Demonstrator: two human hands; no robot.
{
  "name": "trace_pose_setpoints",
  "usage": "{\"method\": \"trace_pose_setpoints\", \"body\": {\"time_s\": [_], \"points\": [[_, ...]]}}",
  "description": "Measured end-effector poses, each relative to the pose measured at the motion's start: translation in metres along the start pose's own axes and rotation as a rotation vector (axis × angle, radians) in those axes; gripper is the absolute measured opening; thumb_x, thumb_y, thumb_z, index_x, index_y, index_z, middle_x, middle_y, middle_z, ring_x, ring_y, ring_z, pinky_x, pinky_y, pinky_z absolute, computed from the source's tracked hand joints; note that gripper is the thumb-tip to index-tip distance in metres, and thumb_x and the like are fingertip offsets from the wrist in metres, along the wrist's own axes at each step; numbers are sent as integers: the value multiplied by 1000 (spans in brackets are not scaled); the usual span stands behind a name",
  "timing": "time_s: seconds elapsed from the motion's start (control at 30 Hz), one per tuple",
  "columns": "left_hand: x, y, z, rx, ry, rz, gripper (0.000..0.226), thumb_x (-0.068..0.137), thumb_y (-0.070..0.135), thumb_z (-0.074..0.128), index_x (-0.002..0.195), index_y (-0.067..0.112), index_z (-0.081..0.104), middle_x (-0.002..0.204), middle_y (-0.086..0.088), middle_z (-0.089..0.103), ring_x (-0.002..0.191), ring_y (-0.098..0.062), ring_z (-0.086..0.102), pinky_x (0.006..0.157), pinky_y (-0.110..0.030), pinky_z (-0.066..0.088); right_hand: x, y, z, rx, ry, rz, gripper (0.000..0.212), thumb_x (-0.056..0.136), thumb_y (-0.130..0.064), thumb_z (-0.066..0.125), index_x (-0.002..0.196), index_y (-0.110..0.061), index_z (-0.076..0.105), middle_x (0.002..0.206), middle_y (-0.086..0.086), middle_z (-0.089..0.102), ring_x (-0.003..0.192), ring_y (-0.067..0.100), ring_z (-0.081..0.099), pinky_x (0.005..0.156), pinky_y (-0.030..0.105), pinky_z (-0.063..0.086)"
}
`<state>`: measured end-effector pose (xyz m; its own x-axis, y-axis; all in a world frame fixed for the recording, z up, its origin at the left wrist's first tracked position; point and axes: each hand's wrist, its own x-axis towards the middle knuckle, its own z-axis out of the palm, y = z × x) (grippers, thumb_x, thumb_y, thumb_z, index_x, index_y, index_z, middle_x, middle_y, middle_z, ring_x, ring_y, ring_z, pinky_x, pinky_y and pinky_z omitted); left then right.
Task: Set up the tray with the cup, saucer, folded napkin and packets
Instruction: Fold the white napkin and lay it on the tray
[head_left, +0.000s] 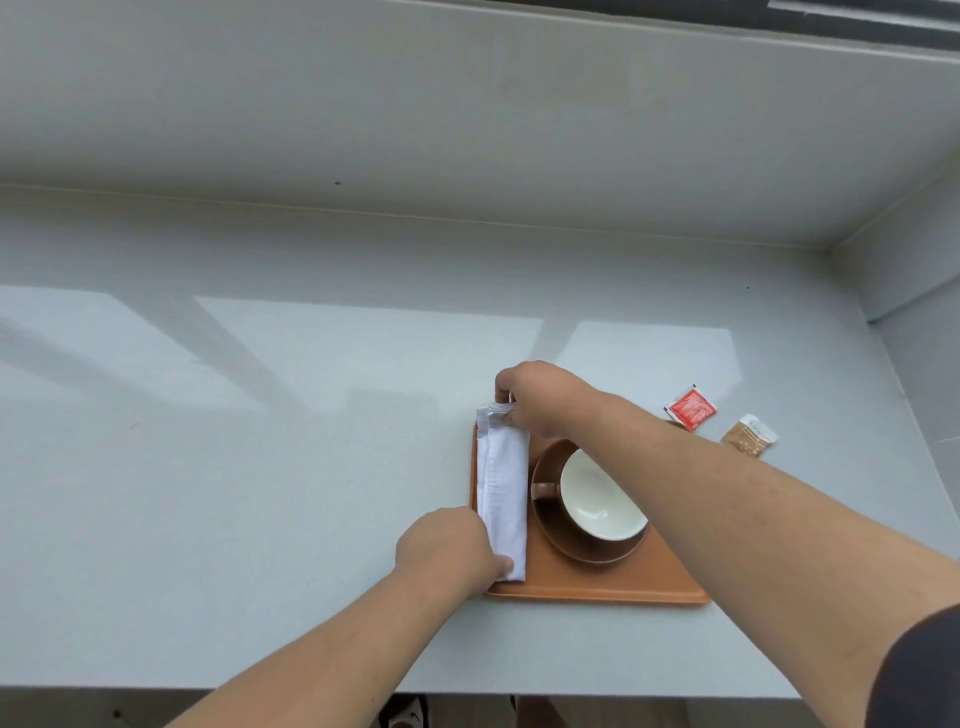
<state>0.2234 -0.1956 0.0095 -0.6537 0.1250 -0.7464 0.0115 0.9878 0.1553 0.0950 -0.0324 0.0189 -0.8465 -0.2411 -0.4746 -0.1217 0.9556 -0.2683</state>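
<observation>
White napkin (503, 488) pinched at both ends by left hand (445, 552) and right hand (540, 397) on the tray (597, 584). Cup (602, 496) beside it; red packet (691, 408) and tan packet (749, 436) lie apart on the tabletop (260, 467)

There is one flat orange-brown rectangular tray (597, 590), and on it one round brown saucer (592, 551), one brown cup with a white inside (602, 499) and one white napkin folded into a long strip (503, 483). Two small square packets lie off the tray on the pale grey counter (260, 467): one red packet (691, 408) and one tan packet (749, 435). Two bare hands are in view, one left hand (447, 551) and one right hand (540, 397).
</observation>
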Motion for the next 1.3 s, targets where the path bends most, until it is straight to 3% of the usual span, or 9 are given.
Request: {"method": "trace_pose_setpoints", "body": {"time_s": [0.1, 0.17, 0.23, 0.33, 0.43, 0.63, 0.8, 1.03, 1.3], "points": [[5, 2, 0, 124, 62, 30, 50, 76, 66, 70, 73, 21, 48, 75, 4, 54, 73, -19, 58, 55, -29, 40, 0, 3, 5, -11, 22, -6, 19, 93, -17, 60, 111, -16, 64, 105, 4, 62, 90, 24, 56, 69, 31, 39], [7, 2, 2, 149, 184, 71, 61, 67, 68, 78, 91, 21, 47, 86, 3, 53, 77, -21, 57, 58, -32, 40, 0, 4, 9, -31, 60, -4, 18, 92, -20, 62, 110, -15, 61, 108, 6, 59, 91, 26, 56, 70, 33, 41], [8, 1, 5, 219, 353, 143, 88, 57, 73, 81, 117, 23, 39, 106, 0, 48, 90, -22, 53, 67, -35, 42, -1, 5, 13, -100, 117, 14, 23, 91, -25, 65, 110, -15, 57, 106, 6, 57, 94, 28, 55, 72, 35, 41], [17, -3, 6, 338, 470, 304, 122, 55, 78, 77, 148, 25, 20, 146, -7, 33, 120, -29, 42, 94, -44, 41, -1, 7, 15, -113, 135, 46, 27, 89, -32, 69, 105, -16, 55, 100, 5, 57, 91, 28, 55, 71, 35, 42], [24, -6, 3, 378, 391, 407, 124, 64, 81, 70, 158, 21, 15, 169, -8, 5, 153, -33, 10, 123, -56, 13, 0, 10, 12, -28, 87, 66, 16, 90, -30, 68, 92, -21, 55, 91, -1, 56, 87, 24, 55, 68, 31, 40], [32, -9, 2, 404, 334, 405, 141, 61, 87, 66, 162, 15, -2, 171, -7, -11, 156, -28, -12, 125, -56, -2, -1, 15, 11, -19, 37, -11, 15, 94, -31, 61, 97, -19, 70, 91, -2, 67, 89, 21, 59, 68, 30, 40], [38, -7, -2, 432, 320, 385, 152, 55, 90, 66, 161, 14, -11, 170, -7, -18, 155, -30, -19, 122, -61, -7, 2, 21, 15, 20, 100, 94, 28, 87, -50, 68, 89, -24, 56, 82, -8, 54, 83, 19, 54, 66, 32, 40], [41, -1, -6, 499, 292, 350, 166, 45, 95, 65, 158, 8, -21, 168, -10, -24, 152, -34, -27, 115, -69, -13, 8, 16, 20, -84, 67, 221, 41, 78, -50, 76, 76, -24, 45, 73, -8, 45, 83, 22, 56, 65, 32, 40], [37, -5, -4, 472, 277, 354, 161, 48, 94, 65, 158, 14, -20, 168, -7, -26, 153, -33, -24, 117, -69, -12, 5, 20, 8, 49, -21, 22, 18, 90, -40, 68, 84, -23, 63, 83, -8, 63, 84, 18, 57, 64, 29, 39]]}}
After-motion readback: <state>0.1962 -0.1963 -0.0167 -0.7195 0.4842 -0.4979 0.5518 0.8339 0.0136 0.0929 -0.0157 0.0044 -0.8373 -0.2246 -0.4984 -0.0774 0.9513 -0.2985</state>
